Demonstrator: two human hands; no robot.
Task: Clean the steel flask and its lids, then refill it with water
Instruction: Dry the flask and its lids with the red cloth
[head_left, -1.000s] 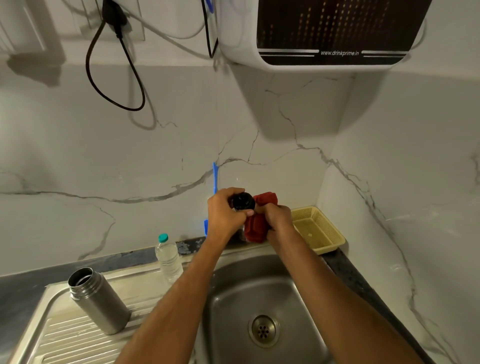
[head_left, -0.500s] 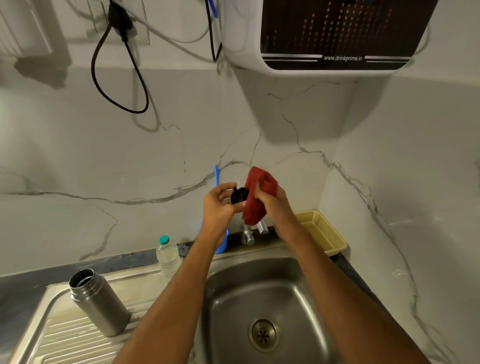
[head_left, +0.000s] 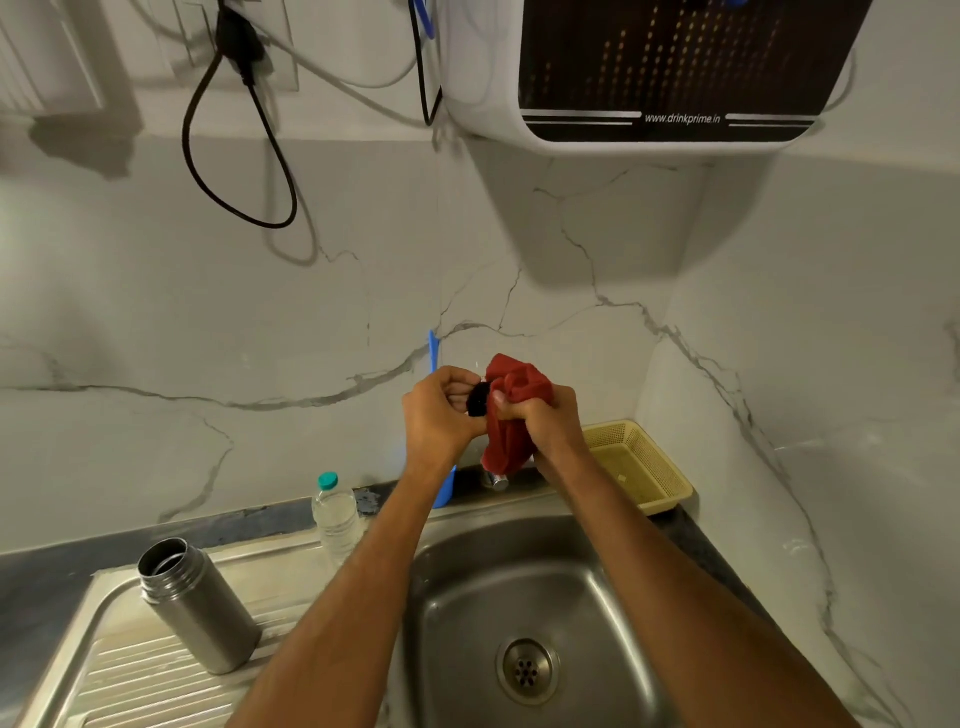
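Since a second ago both hands have lifted above the sink (head_left: 582, 613) and the black lid (head_left: 477, 401) has turned edge-on. Left hand (head_left: 441, 415) pinches the lid; right hand (head_left: 545, 421) grips the red cloth (head_left: 511, 415) against it. Lid wiping apparently under way. Steel flask (head_left: 200, 605) stands open on the drainboard, unfilled.

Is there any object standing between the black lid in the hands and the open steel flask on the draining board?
Nothing visible blocks the way. The small black lid is held over the sink; the open steel flask stands lower left. The clear plastic bottle with teal cap stands behind that line, near the wall.
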